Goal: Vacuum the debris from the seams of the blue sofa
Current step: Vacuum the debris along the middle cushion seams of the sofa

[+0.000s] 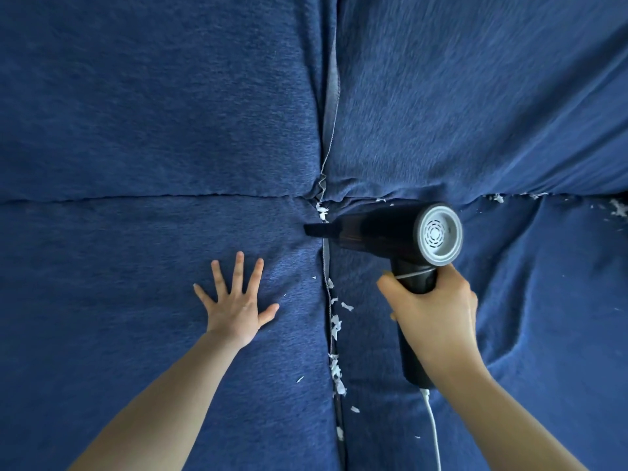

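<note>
The blue sofa (136,113) fills the view, its cushions meeting in a cross of seams near the middle. White paper scraps (335,334) lie along the vertical seam below the crossing, and a small clump (321,211) sits right at it. My right hand (431,311) grips the handle of a black handheld vacuum (384,229) with a grey rear cap. Its flat nozzle (314,230) points left and touches the vertical seam just below the crossing. My left hand (236,300) presses flat with spread fingers on the left seat cushion beside the seam.
More white scraps (498,198) lie along the horizontal seam at the right, with another clump (618,209) near the right edge. A white cord (433,430) runs down from the vacuum's handle. The right seat cushion is wrinkled and dented.
</note>
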`<state>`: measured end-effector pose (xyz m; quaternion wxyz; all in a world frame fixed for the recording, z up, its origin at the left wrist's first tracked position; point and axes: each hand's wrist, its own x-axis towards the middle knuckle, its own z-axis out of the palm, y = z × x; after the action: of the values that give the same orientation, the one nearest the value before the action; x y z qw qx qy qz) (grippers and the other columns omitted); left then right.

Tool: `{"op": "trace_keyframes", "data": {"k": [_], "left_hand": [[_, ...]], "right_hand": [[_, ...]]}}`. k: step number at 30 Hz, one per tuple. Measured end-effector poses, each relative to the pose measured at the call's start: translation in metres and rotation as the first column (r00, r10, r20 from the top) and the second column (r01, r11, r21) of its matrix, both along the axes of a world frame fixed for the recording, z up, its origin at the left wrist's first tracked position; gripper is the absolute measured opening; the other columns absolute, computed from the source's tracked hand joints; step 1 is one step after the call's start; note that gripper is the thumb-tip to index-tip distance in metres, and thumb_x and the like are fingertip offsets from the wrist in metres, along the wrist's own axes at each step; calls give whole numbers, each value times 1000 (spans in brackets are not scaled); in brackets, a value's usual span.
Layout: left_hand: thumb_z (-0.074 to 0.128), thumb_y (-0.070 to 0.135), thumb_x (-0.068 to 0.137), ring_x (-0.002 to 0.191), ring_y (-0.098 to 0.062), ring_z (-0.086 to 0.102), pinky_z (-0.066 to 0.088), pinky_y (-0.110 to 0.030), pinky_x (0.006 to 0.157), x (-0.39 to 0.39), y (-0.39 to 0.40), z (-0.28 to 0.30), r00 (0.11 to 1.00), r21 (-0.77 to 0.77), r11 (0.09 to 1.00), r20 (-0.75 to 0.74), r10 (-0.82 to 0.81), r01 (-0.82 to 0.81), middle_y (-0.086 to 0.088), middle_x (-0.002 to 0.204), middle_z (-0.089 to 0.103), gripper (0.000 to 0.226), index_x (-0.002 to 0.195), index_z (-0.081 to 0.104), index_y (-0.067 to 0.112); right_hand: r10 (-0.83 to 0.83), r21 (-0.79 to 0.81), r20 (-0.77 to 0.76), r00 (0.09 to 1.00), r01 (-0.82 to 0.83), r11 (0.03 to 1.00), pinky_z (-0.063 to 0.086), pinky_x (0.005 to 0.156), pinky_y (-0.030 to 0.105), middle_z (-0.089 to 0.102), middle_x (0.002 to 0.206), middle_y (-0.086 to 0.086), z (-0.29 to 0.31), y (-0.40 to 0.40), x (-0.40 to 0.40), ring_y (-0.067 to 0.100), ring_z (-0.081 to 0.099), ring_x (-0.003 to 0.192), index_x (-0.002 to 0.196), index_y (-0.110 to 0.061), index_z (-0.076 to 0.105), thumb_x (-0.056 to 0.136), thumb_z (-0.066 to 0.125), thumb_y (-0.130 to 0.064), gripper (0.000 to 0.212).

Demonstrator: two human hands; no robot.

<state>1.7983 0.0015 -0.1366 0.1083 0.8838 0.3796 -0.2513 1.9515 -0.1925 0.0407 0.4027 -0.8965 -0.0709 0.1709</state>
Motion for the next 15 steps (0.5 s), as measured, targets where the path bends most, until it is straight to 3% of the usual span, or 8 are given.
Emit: {"op": "trace_keyframes", "data": {"k": [6,15], "left_hand": [[31,76,84,139,-45,-30,1,-75,107,-2,-4,0,1000,4,1000,20,0,0,-2,153,-38,96,147,-27,34],[27,70,91,139,-44,-31,2,-72,110,-14,-24,3,998,-23,997,-4,-67,67,-3,152,-39,86,146,-28,34]], "right_hand": [[-14,-30,-27,1000,13,999,47,68,34,66,63,3,2,-10,-17,28,63,77,73,-17,56,71,71,-34,22],[-73,-23,-60,996,72,997,43,60,30,66,61,5,18,-42,-45,27,63,73,70,-17,59,70,71,-32,20]]}}
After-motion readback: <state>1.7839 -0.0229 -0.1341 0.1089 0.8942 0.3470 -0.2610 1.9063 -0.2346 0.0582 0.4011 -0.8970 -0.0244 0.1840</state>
